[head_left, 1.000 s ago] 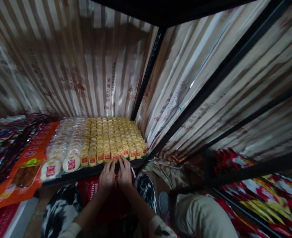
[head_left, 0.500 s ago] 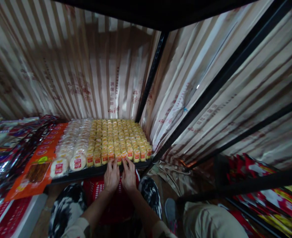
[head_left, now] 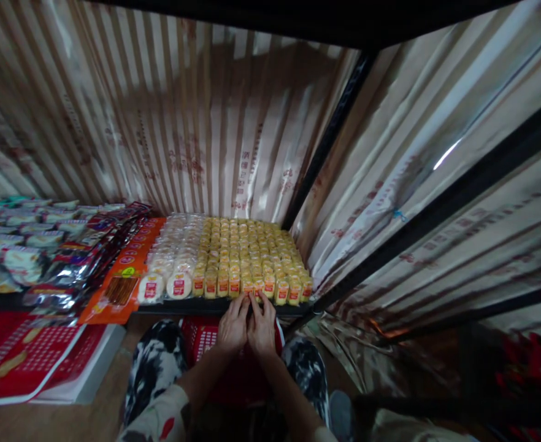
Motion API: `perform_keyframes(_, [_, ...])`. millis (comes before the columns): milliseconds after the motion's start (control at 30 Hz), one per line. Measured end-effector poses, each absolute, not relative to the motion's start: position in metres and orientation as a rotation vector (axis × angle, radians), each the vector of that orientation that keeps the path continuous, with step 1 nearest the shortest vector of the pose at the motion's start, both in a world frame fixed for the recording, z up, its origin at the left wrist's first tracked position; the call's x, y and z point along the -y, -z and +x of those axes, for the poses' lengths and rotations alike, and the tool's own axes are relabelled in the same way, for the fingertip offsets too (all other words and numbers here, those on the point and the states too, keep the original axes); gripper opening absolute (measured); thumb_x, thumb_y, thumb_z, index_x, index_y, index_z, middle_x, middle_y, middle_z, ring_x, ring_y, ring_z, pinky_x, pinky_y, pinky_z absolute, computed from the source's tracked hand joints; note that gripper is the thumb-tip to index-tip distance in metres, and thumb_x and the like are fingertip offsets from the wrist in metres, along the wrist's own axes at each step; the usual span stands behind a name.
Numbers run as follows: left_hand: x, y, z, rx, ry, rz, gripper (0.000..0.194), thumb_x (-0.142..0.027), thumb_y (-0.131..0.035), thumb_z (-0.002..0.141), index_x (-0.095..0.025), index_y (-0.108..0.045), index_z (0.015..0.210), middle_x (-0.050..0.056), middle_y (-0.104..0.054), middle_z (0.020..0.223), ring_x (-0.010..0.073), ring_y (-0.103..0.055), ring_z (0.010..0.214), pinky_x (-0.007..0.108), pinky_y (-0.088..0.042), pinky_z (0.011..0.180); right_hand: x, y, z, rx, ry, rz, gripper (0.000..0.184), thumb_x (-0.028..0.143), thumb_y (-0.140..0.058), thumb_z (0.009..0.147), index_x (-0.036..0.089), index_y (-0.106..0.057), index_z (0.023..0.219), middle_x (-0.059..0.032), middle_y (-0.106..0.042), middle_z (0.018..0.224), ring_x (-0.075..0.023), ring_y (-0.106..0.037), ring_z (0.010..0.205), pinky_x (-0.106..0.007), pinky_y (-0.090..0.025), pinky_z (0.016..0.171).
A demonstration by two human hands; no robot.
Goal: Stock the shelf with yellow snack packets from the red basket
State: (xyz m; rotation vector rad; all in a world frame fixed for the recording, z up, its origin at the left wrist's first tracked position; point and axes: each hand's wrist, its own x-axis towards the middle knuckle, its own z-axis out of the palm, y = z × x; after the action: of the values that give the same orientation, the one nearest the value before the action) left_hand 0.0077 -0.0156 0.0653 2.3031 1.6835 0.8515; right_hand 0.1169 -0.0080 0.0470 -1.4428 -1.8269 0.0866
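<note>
My left hand (head_left: 234, 324) and my right hand (head_left: 262, 325) lie side by side at the front edge of a low black shelf (head_left: 215, 306). Their fingertips press together on one small yellow packet with a red label (head_left: 257, 286) in the front row. Rows of the same yellow packets (head_left: 247, 252) fill the shelf's right half. Round white packets with red labels (head_left: 172, 273) stand in rows to their left. A red plastic basket (head_left: 206, 337) sits below my hands, between my knees.
Orange snack bags (head_left: 121, 285) and dark shiny bags (head_left: 77, 258) lie left of the white packets. A red and white box (head_left: 45, 362) rests on the floor at left. Striped foil sheeting lines the back and right. A black upright post (head_left: 326, 147) rises at the shelf's right corner.
The view has swung left and drawn back, so the shelf and my hands sit further right in the frame. My hands stay together on the front row of yellow packets.
</note>
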Motion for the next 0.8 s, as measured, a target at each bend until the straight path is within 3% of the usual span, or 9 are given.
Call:
perform_keyframes(167, [0.027, -0.064, -0.016, -1.857, -1.057, 2.170, 0.052, -0.003, -0.040, 0.073, -0.016, -0.052, 0.122, 0.013, -0.046, 0.130, 0.0234, -0.043, 0.121, 0.040, -0.043, 0.098, 0.020, -0.055, 0.113, 1.861, -0.067, -1.392, 0.069, 0.001, -0.036, 0.074, 0.028, -0.036, 0.137, -0.0086, -0.035, 0.136, -0.0257, -0.033, 0.124, -0.049, -0.041, 0.097])
perform_keyframes(367, [0.022, -0.070, -0.061, -2.155, -1.272, 1.955, 0.054, -0.002, -0.043, 0.072, -0.015, -0.048, 0.124, 0.015, -0.035, 0.131, 0.0289, -0.033, 0.126, 0.048, -0.039, 0.100, 0.017, -0.059, 0.096, 1.916, -0.079, -1.372, 0.069, -0.001, -0.035, 0.073, 0.027, -0.037, 0.136, -0.0077, -0.034, 0.139, -0.0254, -0.031, 0.126, -0.050, -0.039, 0.099])
perform_keyframes(633, [0.012, -0.063, -0.086, -2.061, -1.170, 2.033, 0.050, -0.003, -0.041, 0.074, -0.013, -0.049, 0.122, 0.015, -0.033, 0.133, 0.0282, -0.030, 0.129, 0.046, -0.039, 0.102, 0.012, -0.064, 0.087, 1.891, -0.086, -1.427, 0.066, 0.000, -0.036, 0.073, 0.023, -0.042, 0.134, -0.0096, -0.036, 0.138, -0.0249, -0.033, 0.126, -0.049, -0.039, 0.101])
perform_keyframes(800, [0.016, -0.071, -0.077, -2.072, -1.243, 2.062, 0.045, -0.005, -0.042, 0.076, -0.011, -0.050, 0.119, 0.018, -0.032, 0.133, 0.0306, -0.029, 0.129, 0.048, -0.037, 0.103, 0.020, -0.070, 0.100, 1.759, -0.028, -1.463, 0.057, 0.005, -0.035, 0.080, 0.023, -0.041, 0.133, -0.0091, -0.037, 0.139, -0.0227, -0.032, 0.128, -0.048, -0.036, 0.102])
